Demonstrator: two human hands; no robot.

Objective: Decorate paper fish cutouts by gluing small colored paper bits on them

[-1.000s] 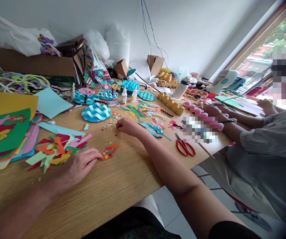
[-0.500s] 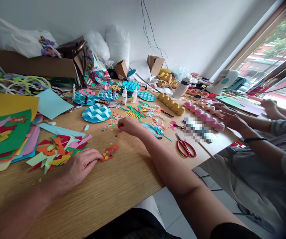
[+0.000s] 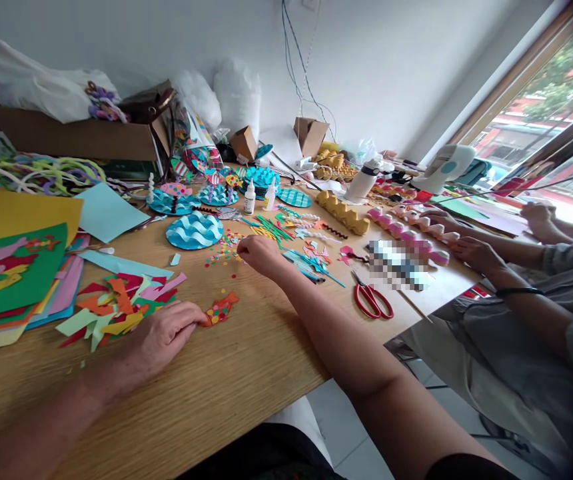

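Your left hand pinches a dotted orange paper fish; your right hand is bunched together beside multicoloured paper dots.

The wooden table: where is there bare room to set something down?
The largest bare patch lies between the left forearm and the right forearm, from the orange fish to the near table edge. A smaller one lies between the right forearm and the red scissors. It is crowded by the left hand, with paper scraps, and by the right hand, with dots.
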